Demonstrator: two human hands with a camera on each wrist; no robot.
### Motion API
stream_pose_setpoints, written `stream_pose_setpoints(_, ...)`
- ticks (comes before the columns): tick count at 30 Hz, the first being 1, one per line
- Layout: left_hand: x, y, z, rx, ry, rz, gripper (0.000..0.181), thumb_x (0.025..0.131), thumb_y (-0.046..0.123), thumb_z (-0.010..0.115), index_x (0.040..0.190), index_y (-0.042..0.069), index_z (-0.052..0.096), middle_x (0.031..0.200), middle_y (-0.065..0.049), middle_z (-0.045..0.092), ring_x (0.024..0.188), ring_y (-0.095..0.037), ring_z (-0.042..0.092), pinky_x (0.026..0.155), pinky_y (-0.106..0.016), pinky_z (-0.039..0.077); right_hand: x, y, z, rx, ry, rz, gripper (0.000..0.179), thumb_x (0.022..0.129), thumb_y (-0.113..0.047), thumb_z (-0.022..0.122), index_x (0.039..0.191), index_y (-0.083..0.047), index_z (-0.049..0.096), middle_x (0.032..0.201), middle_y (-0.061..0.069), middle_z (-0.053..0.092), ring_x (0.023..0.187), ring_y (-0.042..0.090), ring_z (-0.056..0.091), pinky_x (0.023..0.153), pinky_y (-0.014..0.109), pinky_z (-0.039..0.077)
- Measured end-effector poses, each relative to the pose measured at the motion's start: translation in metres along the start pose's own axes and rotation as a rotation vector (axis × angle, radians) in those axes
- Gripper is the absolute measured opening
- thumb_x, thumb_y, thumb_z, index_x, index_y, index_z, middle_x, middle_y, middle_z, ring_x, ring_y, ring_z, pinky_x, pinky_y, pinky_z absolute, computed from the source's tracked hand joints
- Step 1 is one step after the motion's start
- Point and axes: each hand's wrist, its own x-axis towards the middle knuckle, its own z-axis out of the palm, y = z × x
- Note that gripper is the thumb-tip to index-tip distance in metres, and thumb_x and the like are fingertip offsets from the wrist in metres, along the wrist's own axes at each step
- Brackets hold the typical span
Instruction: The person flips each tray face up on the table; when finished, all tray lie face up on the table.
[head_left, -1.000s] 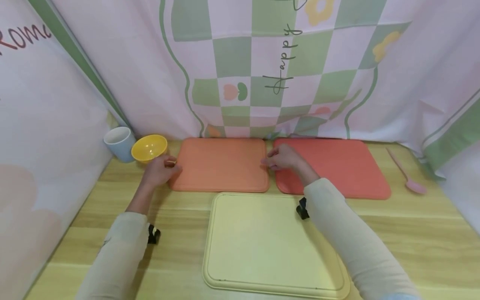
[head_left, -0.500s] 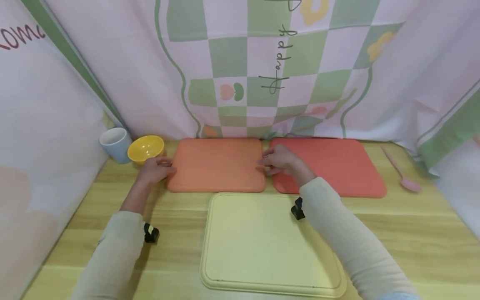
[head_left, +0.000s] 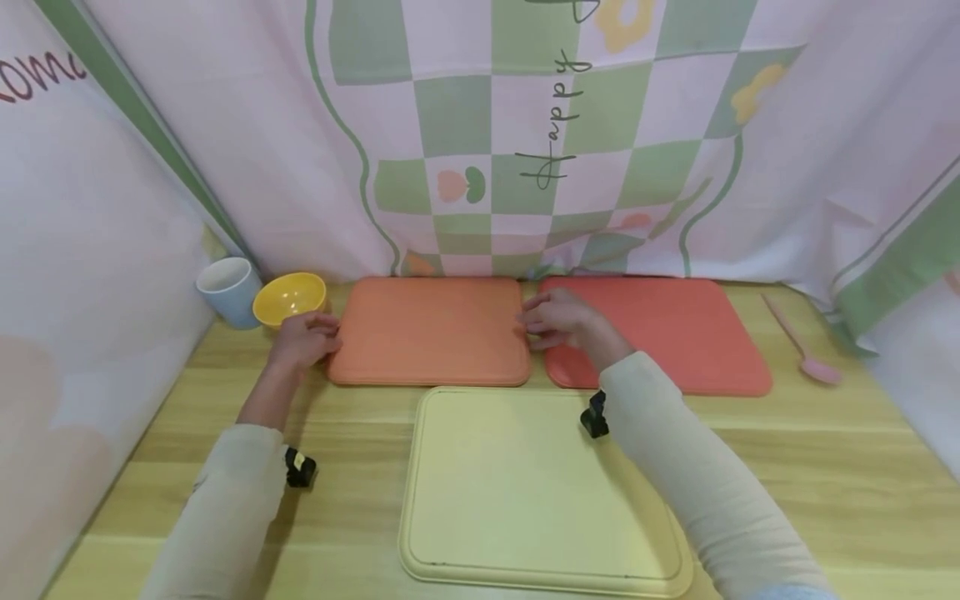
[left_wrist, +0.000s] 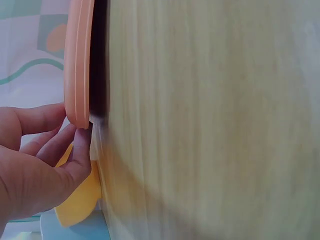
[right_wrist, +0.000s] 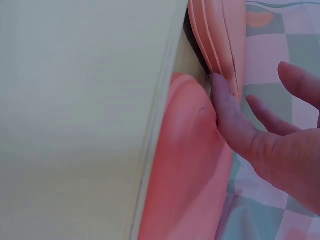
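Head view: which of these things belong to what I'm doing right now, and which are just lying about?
In the job, judging by the hands:
- orange tray, a hand at each end
- left hand
- right hand

Apparently just lying about:
- red tray
- pale yellow tray
- yellow bowl
- light blue cup
- pink spoon

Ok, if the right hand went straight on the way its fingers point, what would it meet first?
The right edge of the orange board. The right hand is right at that edge, its thumb apparently touching it, though depth makes exact contact hard to judge.
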Motion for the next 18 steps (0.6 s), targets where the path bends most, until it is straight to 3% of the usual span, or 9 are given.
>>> stream_pose_setpoints(10,-0.0020,-0.0021,-0.0076,-0.047,0.001,0.020,0.044,0.093,-0.004,0.066,0.137,-0.004,0.057,0.137,-0.022,0.060,0.112,-0.022,0.062,0.076,-0.020,0.054,0.0019,-0.0010,0.0000,0.038,0.015,0.011,0.055,0.104,0.000,0.050,0.153,0.009,0.027,0.148,0.025,0.037,0.119,0.031,0.054,0.106,0.049,0.047)
stream_pose_setpoints(14,-0.0032,-0.0017,-0.0092,-0.079,0.011,0.010,0.045,0.093,-0.004,0.068,0.136,-0.003,0.057,0.136,-0.022,0.060,0.107,-0.018,0.063,0.074,-0.019,0.055,0.0038,0.0001,0.0001,0.028,0.009,0.002,0.058,0.103,0.000,0.051,0.154,0.010,0.024,0.140,0.025,0.044,0.110,0.025,0.056,0.105,0.048,0.048)
stream_pose_setpoints(18,-0.0034,-0.0009,-0.0106,-0.093,0.010,-0.005,0.045,0.093,-0.002,0.068,0.137,-0.002,0.057,0.136,-0.021,0.060,0.103,-0.015,0.063,0.076,-0.019,0.054,0.0059,0.0003,-0.0004,0.005,0.018,0.007,0.059,0.103,0.000,0.054,0.153,0.009,0.026,0.118,0.016,0.053,0.095,0.019,0.057,0.099,0.043,0.053)
